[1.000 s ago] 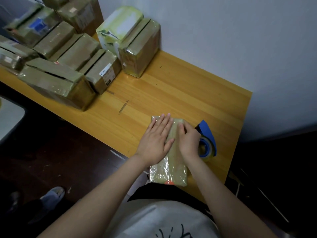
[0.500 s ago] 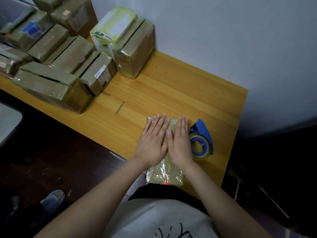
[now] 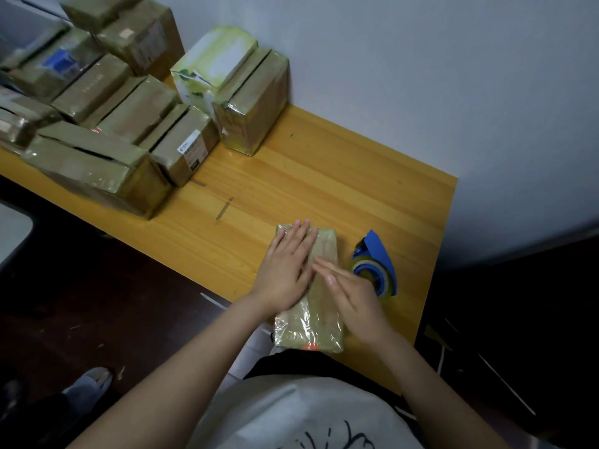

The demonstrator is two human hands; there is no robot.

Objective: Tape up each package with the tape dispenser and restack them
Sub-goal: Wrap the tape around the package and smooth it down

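A small brown cardboard package wrapped in glossy clear tape [image 3: 309, 328] lies on the yellow wooden table [image 3: 324, 176], its near end at the table's front edge, right in front of the person; an orange mark shows on that near end. The left hand [image 3: 285, 270] lies flat on the far half of the package, fingers straight and together, pressing down and gripping nothing. The right hand [image 3: 353, 296] rests on the package's right side, its fingers straight and angled across the top toward the left hand; it too has hold of nothing, though it looks a little blurred. A blue plastic tape dispenser with a roll of clear tape [image 3: 377, 264] sits on the table just beside the package, on its right; whether the right hand brushes it I cannot tell. At the far left of the table stand many taped brown cardboard boxes [image 3: 97, 166], close together, some stacked; a white and green carton [image 3: 217, 59] leans among them against the pale wall [image 3: 421, 76]. The person wears a white printed shirt [image 3: 291, 416]; a grey shoe [image 3: 87, 384] shows on the dark floor.
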